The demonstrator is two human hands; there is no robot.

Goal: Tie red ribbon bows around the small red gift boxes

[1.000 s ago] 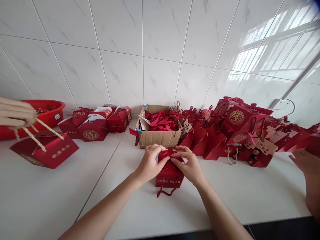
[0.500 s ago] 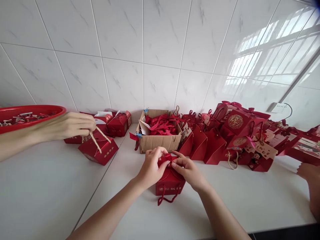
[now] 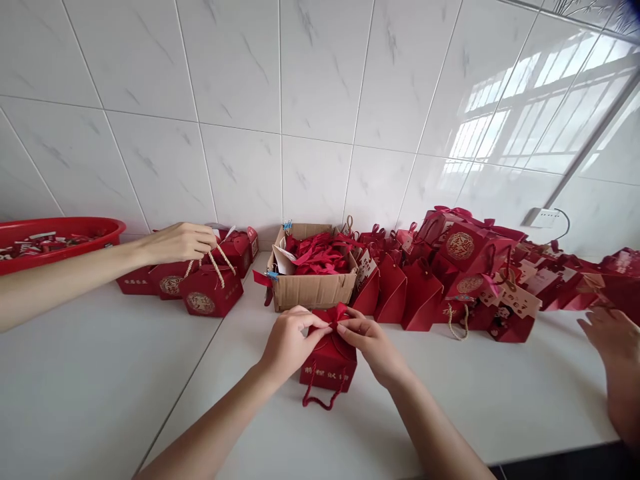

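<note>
A red gift box (image 3: 327,368) with pale lettering stands on the white countertop in front of me, its red rope handle hanging down the near side. On its top is a red ribbon bow (image 3: 335,315). My left hand (image 3: 289,340) pinches the ribbon at the bow's left side, thumb and forefinger together. From the right, my right hand (image 3: 373,343) pinches the ribbon close to the knot. The fingertips of both hands nearly meet there and partly cover the knot.
A cardboard box (image 3: 315,291) of red ribbons stands behind. Finished-looking red boxes (image 3: 463,250) crowd the right. At left, another person's hand (image 3: 193,241) holds a red box (image 3: 213,293) by its rope handle, near a red basin (image 3: 107,232). Another person's hand (image 3: 613,340) is far right.
The bow's loop now stands up more, with my fingertips closer together at the knot. The other person's left-side box has moved back and stands more upright beside other boxes.
</note>
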